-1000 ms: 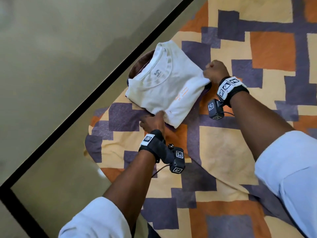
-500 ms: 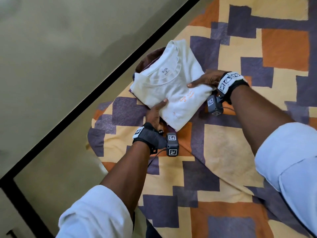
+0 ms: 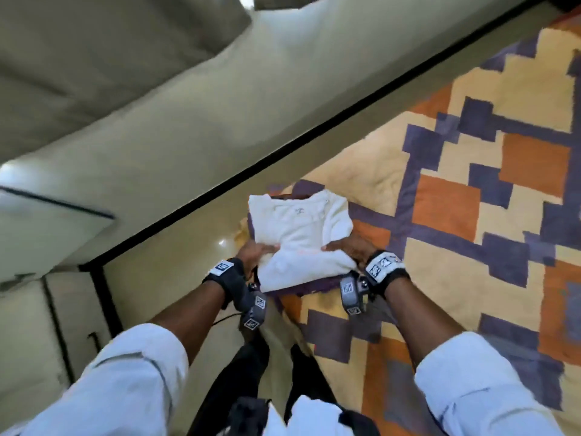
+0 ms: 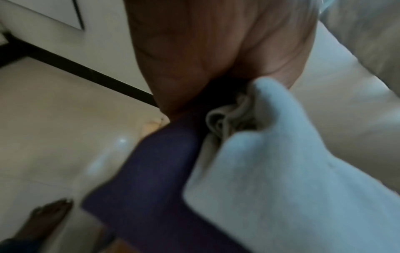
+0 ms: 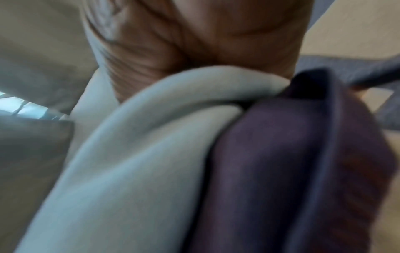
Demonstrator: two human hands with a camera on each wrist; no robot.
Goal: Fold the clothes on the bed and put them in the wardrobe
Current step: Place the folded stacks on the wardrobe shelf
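Note:
A folded white T-shirt lies on top of a folded dark purple garment, and I hold the two as one stack above the bed's edge. My left hand grips the stack's left side, thumb on top. My right hand grips its right side the same way. In the left wrist view my palm clamps the white T-shirt over the purple garment. The right wrist view shows the white T-shirt's fold and the purple garment under my palm.
The bed's patterned cover in orange, purple and cream fills the right side. A glossy beige floor with a black strip runs along the left. Pale cabinet doors stand at the lower left. My bare foot stands on the floor.
Both hands closed on the sides of the stack and lifted it off the bed toward my body. The view swung left toward the floor and the cabinet.

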